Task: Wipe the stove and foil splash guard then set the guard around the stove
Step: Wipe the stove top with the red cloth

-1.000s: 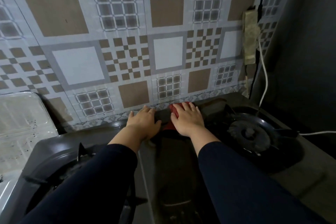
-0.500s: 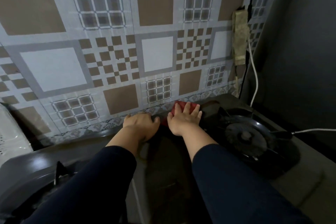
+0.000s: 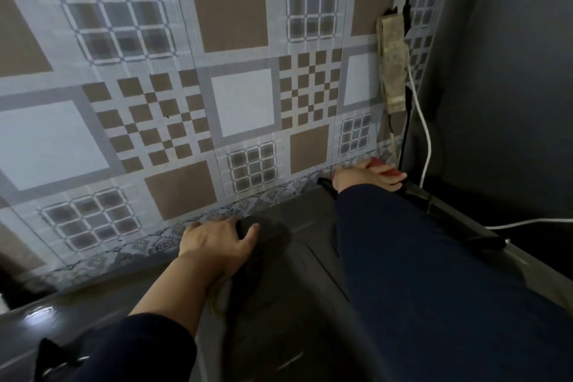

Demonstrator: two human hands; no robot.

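Nearest, two dark navy sleeves (image 3: 434, 273) reach forward over the dark grey glossy stove top (image 3: 294, 319), which runs left to right along the patterned brown-and-grey tiled wall (image 3: 186, 87); a black pan-support prong (image 3: 46, 357) shows at the bottom left corner.

Mid-distance: the left hand (image 3: 217, 242) lies palm down at the stove's back edge, near the centre, fingers spread and curled over the rim; it grips nothing, it braces, by the look of it.

Farther, at the back right corner: the right hand (image 3: 369, 178) presses flat on a red cloth (image 3: 384, 166), fingers extended, pinning it to the stove rather than clutching it; cloth mostly hidden beneath the hand, just beside the wall's base.

Behind that, a grimy beige power strip (image 3: 392, 65) hangs on the wall, a white cable (image 3: 426, 139) trailing down past the corner.

Judgement: wiping stage, back edge; the unwiped run lies along the stove's long axis, leftward from the cloth toward the left hand; right hand is the working one. Foil guard not in view.
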